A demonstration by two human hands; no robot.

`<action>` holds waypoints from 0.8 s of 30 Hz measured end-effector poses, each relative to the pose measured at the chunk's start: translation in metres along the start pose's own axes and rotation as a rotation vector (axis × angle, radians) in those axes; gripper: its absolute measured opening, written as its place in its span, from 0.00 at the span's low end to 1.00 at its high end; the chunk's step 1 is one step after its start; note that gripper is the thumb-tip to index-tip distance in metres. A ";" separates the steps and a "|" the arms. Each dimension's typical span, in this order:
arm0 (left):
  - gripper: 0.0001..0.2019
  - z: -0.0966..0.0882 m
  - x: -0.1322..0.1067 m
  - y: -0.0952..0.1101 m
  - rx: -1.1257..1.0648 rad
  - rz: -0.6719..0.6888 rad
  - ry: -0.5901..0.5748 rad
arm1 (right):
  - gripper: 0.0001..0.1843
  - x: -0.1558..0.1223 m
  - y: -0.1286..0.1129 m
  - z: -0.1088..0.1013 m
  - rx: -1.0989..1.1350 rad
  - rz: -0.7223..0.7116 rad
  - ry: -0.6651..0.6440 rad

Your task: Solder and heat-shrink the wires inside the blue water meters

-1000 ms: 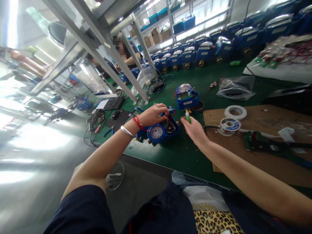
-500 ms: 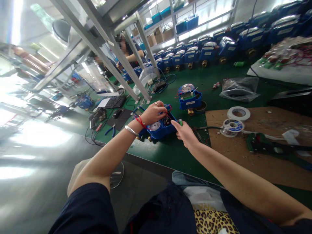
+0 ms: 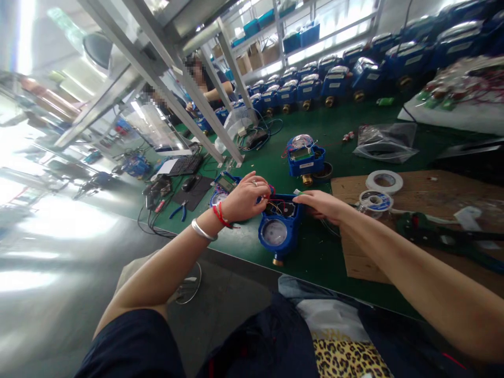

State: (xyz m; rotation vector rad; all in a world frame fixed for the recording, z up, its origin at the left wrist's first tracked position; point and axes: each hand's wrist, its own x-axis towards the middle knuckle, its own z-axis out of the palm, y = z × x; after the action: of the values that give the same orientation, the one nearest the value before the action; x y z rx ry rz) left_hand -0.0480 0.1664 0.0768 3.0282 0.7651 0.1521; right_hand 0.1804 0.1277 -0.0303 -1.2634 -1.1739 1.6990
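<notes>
Left hand pinches wires above the blue meter, perhaps keeping them clear; right hand grips a green-and-white part.

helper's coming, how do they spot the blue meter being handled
Find the green bench and its brown cardboard. Left of the cardboard, by the bench's near edge, lies the blue meter; unlike its blue neighbours, it sits between left hand and right hand.
</notes>
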 end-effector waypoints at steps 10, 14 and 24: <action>0.05 0.035 -0.046 0.056 -0.209 -0.231 0.161 | 0.22 0.007 -0.006 -0.013 -0.270 0.039 -0.205; 0.05 0.056 -0.066 0.053 -0.316 -0.325 0.304 | 0.32 -0.012 -0.016 0.000 -0.631 -0.060 0.107; 0.05 0.106 -0.113 0.054 -0.321 -0.522 0.541 | 0.35 -0.066 0.002 0.078 -0.584 -0.003 0.259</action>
State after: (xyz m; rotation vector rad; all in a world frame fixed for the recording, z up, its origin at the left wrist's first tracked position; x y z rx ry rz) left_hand -0.1110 0.0662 -0.0368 2.3941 1.3685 0.9896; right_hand 0.1230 0.0478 -0.0027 -1.7603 -1.5636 1.1702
